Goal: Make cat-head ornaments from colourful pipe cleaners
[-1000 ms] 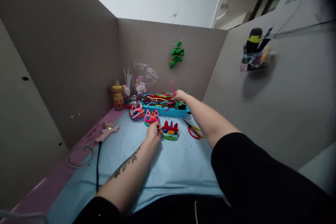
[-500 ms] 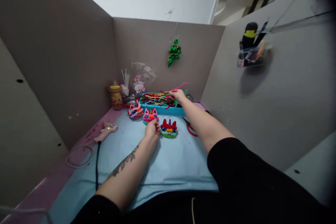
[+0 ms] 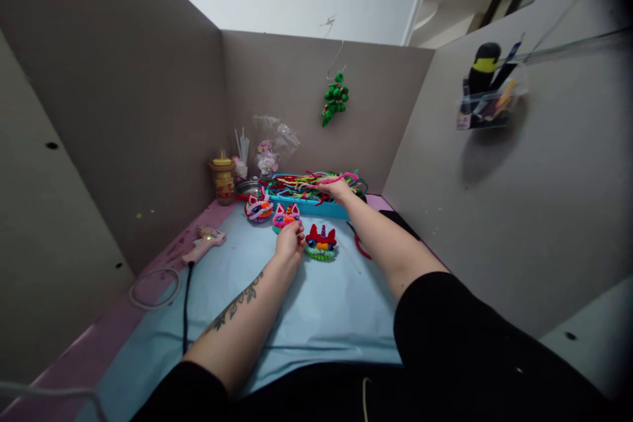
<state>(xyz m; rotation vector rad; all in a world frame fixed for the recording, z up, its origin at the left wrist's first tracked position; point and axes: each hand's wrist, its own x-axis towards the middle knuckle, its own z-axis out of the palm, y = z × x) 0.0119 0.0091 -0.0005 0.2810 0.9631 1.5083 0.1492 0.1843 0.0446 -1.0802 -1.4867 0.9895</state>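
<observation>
My left hand (image 3: 291, 241) is closed, fingertips together, just in front of a pink pipe-cleaner animal head (image 3: 285, 216); anything in the fingers is too small to make out. On its right sits a red and green head (image 3: 321, 244) with a purple horn. Farther left is a similar pink-eared head (image 3: 258, 207). My right hand (image 3: 335, 190) reaches over the blue tray (image 3: 319, 209) of loose, many-coloured pipe cleaners, fingers stretched out. A bent pink pipe cleaner (image 3: 347, 176) lies along its far side. Red-handled pliers or scissors (image 3: 362, 248) are partly hidden under my right forearm.
A pink glue gun (image 3: 205, 244) with its cable rests at the left on the blue table cover (image 3: 326, 313). A drink cup (image 3: 224, 181) and white sticks (image 3: 242, 145) stand in the back corner. Grey panels enclose the table; a pen holder (image 3: 487, 109) hangs right.
My right hand has lowered onto the tray and its fingers have straightened; the pink pipe cleaner has dropped with it. My left hand stays by the pink head. The view has shifted slightly.
</observation>
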